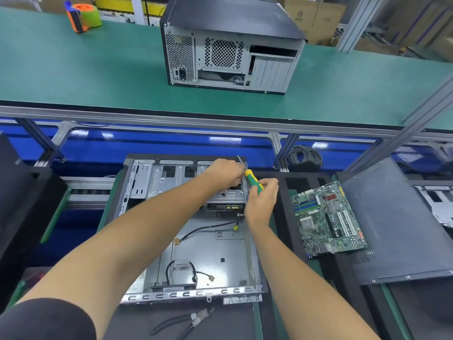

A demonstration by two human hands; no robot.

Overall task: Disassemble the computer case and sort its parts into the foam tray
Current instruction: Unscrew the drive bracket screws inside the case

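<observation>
Screwdriver [253,180] tip hidden behind left hand [225,171]

the open computer case [186,231] lies flat at the near edge of the bench, loose cables on its floor. the right hand [261,201] grips a green-and-yellow screwdriver [253,184] at the case's far right corner; the left hand [226,173] rests beside it, fingers curled, perhaps steadying the shaft. a motherboard [327,219] lies on the black foam tray [284,217] to the right, beside a dark side panel [397,224]

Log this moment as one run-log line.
stage: unscrewing in open case | right hand: grips screwdriver | left hand: on drive cage | motherboard: already out
</observation>
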